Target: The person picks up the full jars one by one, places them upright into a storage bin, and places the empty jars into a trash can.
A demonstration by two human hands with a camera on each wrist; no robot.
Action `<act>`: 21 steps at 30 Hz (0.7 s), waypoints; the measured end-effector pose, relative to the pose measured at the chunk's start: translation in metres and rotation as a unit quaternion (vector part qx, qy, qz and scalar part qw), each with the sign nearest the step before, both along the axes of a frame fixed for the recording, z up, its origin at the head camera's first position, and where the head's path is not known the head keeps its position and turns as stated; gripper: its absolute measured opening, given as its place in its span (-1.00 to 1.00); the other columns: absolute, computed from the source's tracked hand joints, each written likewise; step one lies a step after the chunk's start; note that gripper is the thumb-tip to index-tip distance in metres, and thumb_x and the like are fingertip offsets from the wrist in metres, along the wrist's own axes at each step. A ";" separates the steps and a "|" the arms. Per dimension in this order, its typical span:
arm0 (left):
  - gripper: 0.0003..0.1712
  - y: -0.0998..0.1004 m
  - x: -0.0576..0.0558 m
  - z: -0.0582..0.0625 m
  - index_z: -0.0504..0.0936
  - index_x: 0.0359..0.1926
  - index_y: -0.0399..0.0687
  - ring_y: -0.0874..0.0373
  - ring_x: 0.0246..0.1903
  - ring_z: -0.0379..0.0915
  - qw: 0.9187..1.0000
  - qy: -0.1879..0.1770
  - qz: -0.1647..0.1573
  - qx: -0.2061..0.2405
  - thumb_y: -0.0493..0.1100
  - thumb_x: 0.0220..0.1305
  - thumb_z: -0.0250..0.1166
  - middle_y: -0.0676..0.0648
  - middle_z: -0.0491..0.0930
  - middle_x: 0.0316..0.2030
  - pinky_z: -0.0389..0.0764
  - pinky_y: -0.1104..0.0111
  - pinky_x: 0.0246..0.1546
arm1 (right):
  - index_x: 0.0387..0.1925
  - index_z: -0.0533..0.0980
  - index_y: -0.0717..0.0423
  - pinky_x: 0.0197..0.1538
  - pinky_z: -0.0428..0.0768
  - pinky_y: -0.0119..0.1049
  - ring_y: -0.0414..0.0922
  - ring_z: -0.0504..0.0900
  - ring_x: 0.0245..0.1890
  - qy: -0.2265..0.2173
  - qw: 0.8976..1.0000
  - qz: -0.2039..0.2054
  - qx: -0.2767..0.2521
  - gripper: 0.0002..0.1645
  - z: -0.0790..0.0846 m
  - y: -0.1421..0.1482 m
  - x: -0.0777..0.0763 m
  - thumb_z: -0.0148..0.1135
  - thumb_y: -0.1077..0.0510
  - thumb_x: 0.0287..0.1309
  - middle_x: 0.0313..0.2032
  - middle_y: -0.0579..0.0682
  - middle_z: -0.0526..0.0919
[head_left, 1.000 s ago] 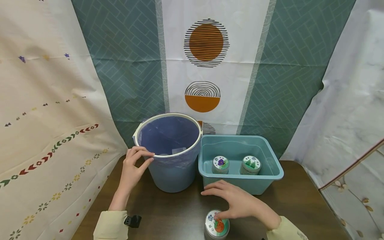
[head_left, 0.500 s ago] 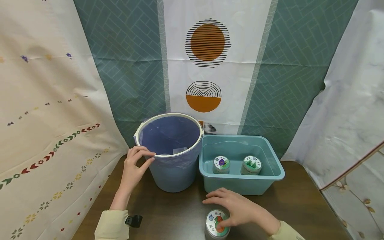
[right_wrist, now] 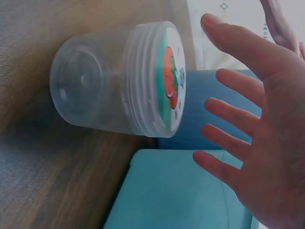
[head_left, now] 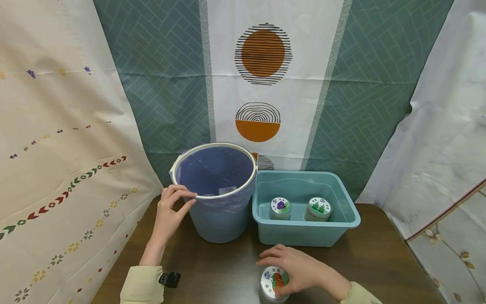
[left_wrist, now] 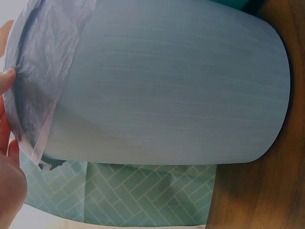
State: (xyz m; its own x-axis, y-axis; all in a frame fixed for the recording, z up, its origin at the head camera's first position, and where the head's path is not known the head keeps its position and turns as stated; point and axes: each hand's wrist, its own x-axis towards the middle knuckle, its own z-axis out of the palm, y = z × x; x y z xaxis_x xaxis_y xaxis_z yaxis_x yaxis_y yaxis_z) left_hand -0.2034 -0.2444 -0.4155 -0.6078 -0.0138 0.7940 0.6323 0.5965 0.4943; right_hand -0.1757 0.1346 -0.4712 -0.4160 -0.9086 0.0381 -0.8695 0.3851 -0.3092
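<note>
In the head view my left hand (head_left: 170, 211) pinches the near rim of a blue trash bin (head_left: 220, 223) with a white ring and a thin plastic liner. The left wrist view shows the thumb (left_wrist: 6, 80) over the liner (left_wrist: 45, 62) at that rim. My right hand (head_left: 294, 268) hovers with spread fingers just over the lid of a round jar (head_left: 268, 283) standing on the table. Its body is clear plastic (right_wrist: 112, 78), and its white and green lid carries an orange-red fruit picture. In the right wrist view a gap shows between fingers and lid.
A teal plastic tub (head_left: 298, 234) stands right of the bin. Inside it are a jar with a purple flower lid (head_left: 279, 209) and a jar with a green leaf lid (head_left: 318, 209). Patterned cloths (head_left: 159, 84) hang behind the dark wooden table (head_left: 216, 270).
My right hand has moved down and closer over the fruit-lid jar. The left hand stays on the bin's rim, and the head view has shifted slightly.
</note>
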 end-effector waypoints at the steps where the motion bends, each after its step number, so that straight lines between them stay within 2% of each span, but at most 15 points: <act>1: -0.69 -0.001 -0.001 -0.001 0.76 -0.28 -0.09 0.23 -0.10 0.31 1.000 0.001 -0.001 -0.001 -0.49 -0.07 0.49 -0.09 0.57 -0.24 0.21 0.50 0.00 | 0.33 0.38 -0.29 0.17 0.55 -0.25 -0.15 0.43 0.22 0.002 1.000 0.004 0.002 -0.21 -0.001 0.000 0.001 0.40 -0.26 0.07 0.30 -0.16 0.46; 7: -0.68 -0.005 -0.003 -0.005 0.76 -0.27 -0.06 0.23 -0.08 0.31 1.000 0.004 -0.006 0.000 -0.47 -0.07 0.50 -0.07 0.58 -0.22 0.22 0.49 0.01 | 0.34 0.37 -0.30 0.16 0.55 -0.24 -0.13 0.42 0.22 0.016 0.999 0.041 0.019 -0.15 -0.006 -0.002 0.003 0.44 -0.28 0.01 0.31 -0.11 0.45; 11: -0.69 -0.005 -0.003 -0.004 0.76 -0.26 -0.04 0.25 -0.09 0.30 1.000 -0.004 -0.007 0.000 -0.45 -0.03 0.49 -0.05 0.57 -0.22 0.22 0.48 0.00 | 0.35 0.34 -0.41 0.13 0.56 -0.27 -0.13 0.39 0.24 -0.021 0.997 0.048 0.052 -0.11 -0.010 -0.004 0.002 0.52 -0.18 -0.05 0.34 -0.12 0.41; 14: -0.69 -0.005 -0.002 -0.004 0.77 -0.25 -0.02 0.24 -0.09 0.31 1.000 -0.006 -0.009 0.000 -0.44 -0.02 0.49 -0.04 0.57 -0.22 0.22 0.48 0.00 | 0.33 0.35 -0.46 0.09 0.57 -0.31 -0.14 0.38 0.23 -0.032 0.995 0.047 0.077 -0.05 -0.011 -0.006 0.003 0.58 -0.10 -0.14 0.32 -0.11 0.41; 21: -0.67 -0.003 -0.002 -0.003 0.76 -0.26 -0.05 0.23 -0.09 0.31 1.000 0.004 -0.009 0.000 -0.47 -0.07 0.50 -0.06 0.58 -0.22 0.22 0.48 0.00 | 0.20 0.37 -0.43 0.02 0.52 -0.44 -0.23 0.34 0.08 0.015 0.994 0.060 0.092 -0.11 -0.013 -0.009 0.004 0.62 -0.09 -0.22 0.14 -0.19 0.42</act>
